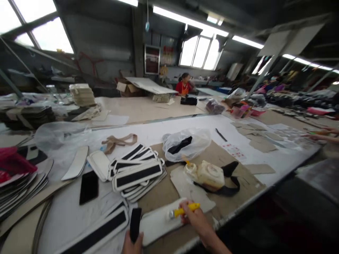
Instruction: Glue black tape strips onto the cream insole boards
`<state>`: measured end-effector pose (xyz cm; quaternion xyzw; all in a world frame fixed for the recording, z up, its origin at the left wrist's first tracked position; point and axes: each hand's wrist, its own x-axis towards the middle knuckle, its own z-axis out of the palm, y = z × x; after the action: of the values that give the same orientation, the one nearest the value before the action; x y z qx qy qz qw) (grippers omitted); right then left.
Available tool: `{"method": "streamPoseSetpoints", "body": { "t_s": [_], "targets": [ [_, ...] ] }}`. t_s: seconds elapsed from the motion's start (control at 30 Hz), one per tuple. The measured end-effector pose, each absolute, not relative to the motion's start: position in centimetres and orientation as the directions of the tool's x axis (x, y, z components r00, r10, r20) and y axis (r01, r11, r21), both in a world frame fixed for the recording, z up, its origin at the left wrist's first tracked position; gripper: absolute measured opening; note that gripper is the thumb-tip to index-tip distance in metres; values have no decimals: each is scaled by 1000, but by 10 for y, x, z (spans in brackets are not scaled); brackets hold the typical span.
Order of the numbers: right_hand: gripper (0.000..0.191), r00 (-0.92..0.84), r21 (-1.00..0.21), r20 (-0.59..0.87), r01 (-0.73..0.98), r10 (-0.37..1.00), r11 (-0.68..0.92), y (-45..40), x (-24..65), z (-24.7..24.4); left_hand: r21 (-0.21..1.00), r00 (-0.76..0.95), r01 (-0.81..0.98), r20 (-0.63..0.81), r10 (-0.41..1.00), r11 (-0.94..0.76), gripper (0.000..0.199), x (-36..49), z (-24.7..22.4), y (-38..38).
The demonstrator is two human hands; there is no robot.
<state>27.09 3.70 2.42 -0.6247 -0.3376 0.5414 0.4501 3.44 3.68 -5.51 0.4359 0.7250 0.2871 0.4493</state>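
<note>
My right hand [191, 214] is closed round the yellow handle of a paintbrush [180, 211]. The brush's pale bristles touch a long white rounded panel [156, 223] lying on brown board. My left hand [132, 243], at the bottom edge, grips a short black strip [135, 222] standing up beside the panel's left end. To the left lies a white-edged panel with a black strip along it [100, 233]. Past it is a fanned pile of similar panels [139, 173]. A stained, cream plastic container [210, 175] with a small open cup on its side sits beyond my right hand.
A black phone [89, 187] lies on the white table sheet at left, near stacked curved panels [23, 190]. A clear plastic bag [198, 141] holds black material. A brown strap [119, 141] lies further back. Across the tables sits a person in red [182, 86]; another person's hand [321, 135] shows at right.
</note>
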Motion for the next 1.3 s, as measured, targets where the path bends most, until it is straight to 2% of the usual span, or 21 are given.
{"method": "streamPoseSetpoints", "body": {
  "t_s": [0.07, 0.1, 0.23, 0.47, 0.57, 0.67, 0.77, 0.9, 1.13, 1.3],
  "targets": [
    [44, 182, -938, -345, -24, 921, -347, 30, 266, 29, 845, -201, 309, -392, 898, 437, 33, 34, -54, 23],
    [42, 161, -939, -343, -16, 926, -345, 27, 263, 29, 838, -246, 295, -397, 884, 458, 36, 34, -53, 20],
    [41, 124, -916, -400, -41, 908, -398, 18, 248, 24, 824, -277, 223, -459, 844, 521, 31, 36, -53, 22],
    [38, 64, -896, -443, -60, 894, -439, 14, 213, -5, 821, -220, 146, -517, 827, 552, 25, 36, -55, 21],
    [36, 104, -910, -405, 53, 908, -412, 13, 215, -18, 815, -212, 129, -534, 819, 565, 23, 35, -57, 21],
    [34, 204, -908, -309, 228, 929, -352, 11, 232, -21, 813, -205, 121, -541, 816, 570, 21, 36, -57, 21],
    [32, 290, -869, -191, 395, 938, -299, 9, 256, -16, 814, -194, 128, -540, 819, 567, 20, 37, -56, 20],
    [27, 314, -778, -7, 595, 949, -203, 11, 281, -2, 815, -182, 147, -535, 825, 561, 20, 38, -54, 20],
    [23, 155, -589, 181, 808, 971, -19, 10, 297, 15, 819, -166, 196, -514, 841, 539, 22, 38, -54, 18],
    [24, -12, -447, 144, 891, 990, 75, -4, 274, 3, 806, -141, 264, -511, 848, 530, 23, 37, -52, 17]
  ]
}}
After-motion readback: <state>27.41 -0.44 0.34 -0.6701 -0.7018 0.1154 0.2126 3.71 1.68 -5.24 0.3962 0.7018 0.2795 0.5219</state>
